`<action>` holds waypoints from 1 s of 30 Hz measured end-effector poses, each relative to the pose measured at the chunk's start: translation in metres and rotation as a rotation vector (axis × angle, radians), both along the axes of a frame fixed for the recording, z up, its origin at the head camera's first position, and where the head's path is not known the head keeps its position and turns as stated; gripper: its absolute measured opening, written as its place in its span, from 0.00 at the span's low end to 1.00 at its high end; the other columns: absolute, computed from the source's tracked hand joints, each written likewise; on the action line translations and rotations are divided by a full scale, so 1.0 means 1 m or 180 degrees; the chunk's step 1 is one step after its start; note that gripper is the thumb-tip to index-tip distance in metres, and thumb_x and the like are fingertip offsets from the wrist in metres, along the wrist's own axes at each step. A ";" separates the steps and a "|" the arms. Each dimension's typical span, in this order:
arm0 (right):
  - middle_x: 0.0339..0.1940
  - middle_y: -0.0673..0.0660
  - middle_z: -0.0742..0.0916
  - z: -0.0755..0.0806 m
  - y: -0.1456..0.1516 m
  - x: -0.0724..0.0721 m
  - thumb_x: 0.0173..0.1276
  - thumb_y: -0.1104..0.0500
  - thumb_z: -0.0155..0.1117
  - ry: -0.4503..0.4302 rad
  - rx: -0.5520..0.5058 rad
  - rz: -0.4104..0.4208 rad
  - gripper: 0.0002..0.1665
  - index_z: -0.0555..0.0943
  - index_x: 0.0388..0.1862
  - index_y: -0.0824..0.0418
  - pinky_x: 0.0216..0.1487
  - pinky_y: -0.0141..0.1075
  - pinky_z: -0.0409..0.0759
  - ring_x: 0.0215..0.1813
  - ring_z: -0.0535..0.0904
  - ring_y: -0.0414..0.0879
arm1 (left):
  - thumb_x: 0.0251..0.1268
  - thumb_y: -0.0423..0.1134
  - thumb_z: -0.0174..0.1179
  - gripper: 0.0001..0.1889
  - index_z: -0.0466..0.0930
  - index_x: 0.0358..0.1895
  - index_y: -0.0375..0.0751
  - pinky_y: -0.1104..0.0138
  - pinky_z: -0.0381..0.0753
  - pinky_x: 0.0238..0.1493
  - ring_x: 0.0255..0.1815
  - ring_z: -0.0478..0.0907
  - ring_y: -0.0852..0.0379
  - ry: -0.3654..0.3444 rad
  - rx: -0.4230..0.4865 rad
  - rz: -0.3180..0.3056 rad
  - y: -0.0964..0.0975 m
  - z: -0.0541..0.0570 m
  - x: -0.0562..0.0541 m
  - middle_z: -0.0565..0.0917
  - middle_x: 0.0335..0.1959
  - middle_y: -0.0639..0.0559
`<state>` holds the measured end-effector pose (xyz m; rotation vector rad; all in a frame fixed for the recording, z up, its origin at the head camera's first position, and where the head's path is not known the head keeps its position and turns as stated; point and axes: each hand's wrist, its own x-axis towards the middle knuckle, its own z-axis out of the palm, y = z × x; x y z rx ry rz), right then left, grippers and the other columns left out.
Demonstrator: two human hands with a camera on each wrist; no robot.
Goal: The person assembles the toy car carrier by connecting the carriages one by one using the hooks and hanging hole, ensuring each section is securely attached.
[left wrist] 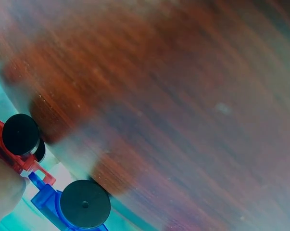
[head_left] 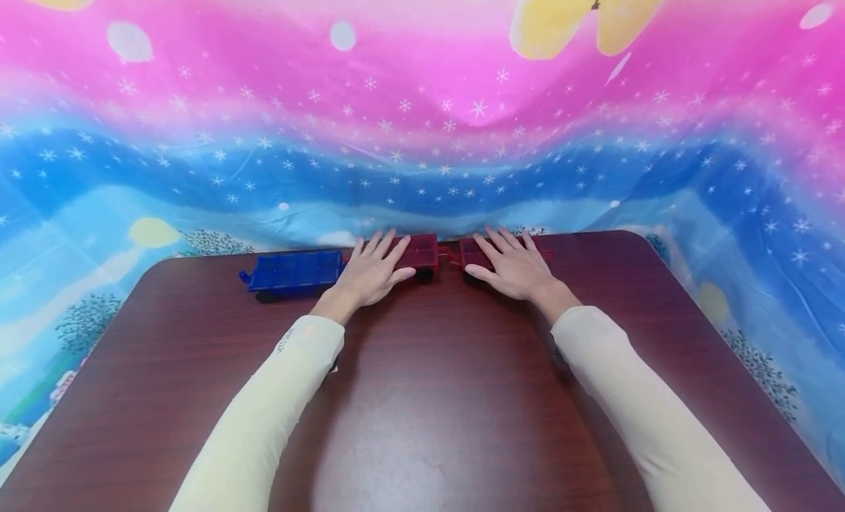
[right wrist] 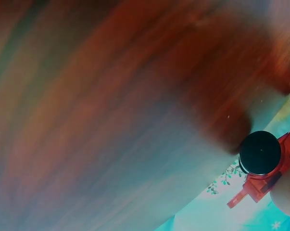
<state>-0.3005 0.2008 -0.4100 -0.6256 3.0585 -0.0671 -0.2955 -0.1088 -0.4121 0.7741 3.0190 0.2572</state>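
Long cream sleeves (head_left: 259, 413)
Small dark lettering (head_left: 285, 340) marks the left sleeve just behind the left grip (head_left: 371, 272); the right sleeve (head_left: 650, 417) is creased.

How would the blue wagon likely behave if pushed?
The blue wagon would probably roll, given its black wheels. It looks translucent, suggesting stiff, light plastic. Its hook seems to meet the neighbouring red wagon, which may move too.
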 end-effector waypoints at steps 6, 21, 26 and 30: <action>0.85 0.58 0.52 0.000 -0.002 0.000 0.71 0.19 0.28 0.0035 0.0057 0.0046 0.54 0.47 0.86 0.50 0.78 0.61 0.36 0.84 0.42 0.57 | 0.80 0.64 0.39 0.38 0.44 0.84 0.52 0.42 0.36 0.78 0.83 0.38 0.40 0.0010 -0.0012 0.0019 0.000 0.000 0.000 0.45 0.84 0.42; 0.85 0.59 0.52 -0.002 -0.004 0.002 0.72 0.20 0.28 0.0042 0.0017 0.0044 0.54 0.48 0.85 0.51 0.78 0.62 0.36 0.84 0.43 0.58 | 0.79 0.65 0.38 0.39 0.43 0.84 0.52 0.42 0.36 0.78 0.83 0.38 0.39 0.0010 -0.0030 -0.0001 0.003 0.000 0.002 0.45 0.84 0.42; 0.85 0.60 0.53 -0.004 -0.004 0.002 0.72 0.20 0.27 0.0042 0.0014 0.0040 0.54 0.48 0.85 0.52 0.77 0.63 0.36 0.84 0.42 0.58 | 0.79 0.65 0.39 0.39 0.44 0.84 0.52 0.41 0.36 0.78 0.83 0.38 0.39 0.0021 -0.0035 -0.0009 0.003 0.001 0.003 0.45 0.84 0.42; 0.85 0.59 0.53 -0.003 -0.005 0.001 0.72 0.20 0.27 0.0053 0.0028 0.0022 0.54 0.48 0.85 0.51 0.78 0.62 0.36 0.84 0.42 0.57 | 0.79 0.65 0.39 0.39 0.45 0.84 0.52 0.41 0.37 0.78 0.83 0.39 0.39 0.0049 -0.0059 -0.0035 0.002 0.001 0.002 0.46 0.84 0.41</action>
